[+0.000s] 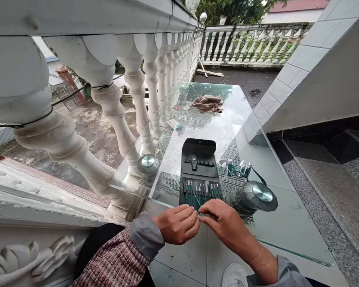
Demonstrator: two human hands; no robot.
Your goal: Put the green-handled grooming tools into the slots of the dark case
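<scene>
My left hand (177,224) and my right hand (224,225) meet at the near edge of a glass table (248,115). Fingertips of both are pinched together around a small thin tool I cannot make out. Just beyond them lies an open black tool case (199,173) with a row of several green-handled implements (202,190) in its lower half. To the right of the case lies a loose cluster of green-handled tools (237,169).
A round metal table fitting (253,196) sits right of my hands, another (148,163) at the left edge. A crumpled cloth (208,103) lies at the table's far end. A white balustrade (131,87) runs along the left, a tiled wall (317,71) on the right.
</scene>
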